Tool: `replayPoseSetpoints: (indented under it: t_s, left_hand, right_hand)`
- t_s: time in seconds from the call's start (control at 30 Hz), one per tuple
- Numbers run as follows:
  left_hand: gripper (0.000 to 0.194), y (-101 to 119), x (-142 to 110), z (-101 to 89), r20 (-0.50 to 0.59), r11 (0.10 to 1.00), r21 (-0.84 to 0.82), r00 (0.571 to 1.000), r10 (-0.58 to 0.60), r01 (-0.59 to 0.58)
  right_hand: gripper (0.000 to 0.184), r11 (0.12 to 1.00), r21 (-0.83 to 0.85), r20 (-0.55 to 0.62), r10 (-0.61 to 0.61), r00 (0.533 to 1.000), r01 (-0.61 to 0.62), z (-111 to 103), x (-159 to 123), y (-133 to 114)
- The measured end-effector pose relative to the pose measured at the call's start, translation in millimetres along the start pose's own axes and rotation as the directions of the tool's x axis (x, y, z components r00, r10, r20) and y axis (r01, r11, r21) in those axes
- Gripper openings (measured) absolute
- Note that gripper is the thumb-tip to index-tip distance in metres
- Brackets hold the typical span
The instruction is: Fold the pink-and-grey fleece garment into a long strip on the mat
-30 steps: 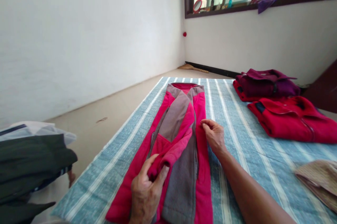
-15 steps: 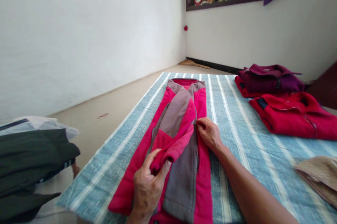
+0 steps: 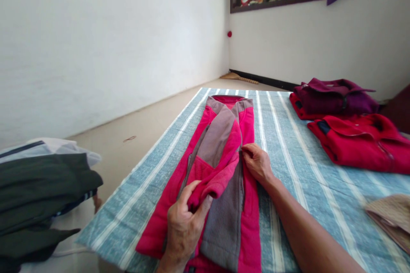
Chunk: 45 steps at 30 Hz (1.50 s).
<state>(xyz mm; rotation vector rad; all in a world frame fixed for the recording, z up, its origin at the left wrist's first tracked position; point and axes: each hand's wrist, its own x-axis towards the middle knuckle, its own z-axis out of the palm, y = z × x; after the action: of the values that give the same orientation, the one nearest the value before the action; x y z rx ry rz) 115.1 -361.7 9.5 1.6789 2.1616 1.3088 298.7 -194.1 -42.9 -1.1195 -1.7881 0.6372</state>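
A pink and grey fleece jacket (image 3: 221, 226) lies lengthwise before me, its sides folded inward and its collar at the far end. One sleeve runs slantwise down over the body. My left hand (image 3: 188, 221) grips the cuff of that sleeve, the thumb and fingers closed round its edge. At the jacket's right side my right hand (image 3: 256, 162) pinches the cloth by the zip edge, its fingertips pressed together and partly hidden.
Folded red (image 3: 365, 142) and purple (image 3: 336, 95) jackets lie at the right on the striped cloth (image 3: 288, 136). A beige knitted piece (image 3: 392, 215) is nearer. Dark green and white clothes (image 3: 41, 183) are piled at the left. A whisk broom (image 3: 238, 77) lies by the wall.
The whole view has shifted slightly, so everything appears a little further right. Both hands keep their hold on the jacket, which lies the same way.
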Motion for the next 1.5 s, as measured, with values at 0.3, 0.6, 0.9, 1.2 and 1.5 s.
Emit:
replayPoseSetpoints:
  t_s: [0.3,0.6,0.9,1.2,1.5]
  left_hand:
    - [0.049,-3,-1,1.2,0.007,1.000,-0.029,1.000,-0.002,0.002]
    - [0.048,-1,0,0.0,-0.009,1.000,-0.020,1.000,0.014,-0.014]
    - [0.049,-3,0,1.2,-0.011,1.000,0.003,1.000,0.009,-0.009]
    - [0.049,-2,-1,0.6,-0.008,1.000,0.001,1.000,0.016,-0.016]
    - [0.049,-1,-1,0.9,0.018,1.000,0.006,1.000,-0.009,0.009]
  right_hand:
    - [0.022,0.999,0.040,0.001,0.031,1.000,-0.031,-1,0,3]
    - [0.029,0.998,0.066,0.119,-0.009,0.993,0.001,-11,3,-4]
    - [0.029,0.995,0.102,0.158,-0.009,0.987,-0.007,-14,6,4]
    - [0.048,0.998,-0.032,0.335,-0.048,0.941,0.063,-21,4,-12]
    - [0.058,0.994,0.095,0.273,0.031,0.962,-0.058,-24,5,-11]
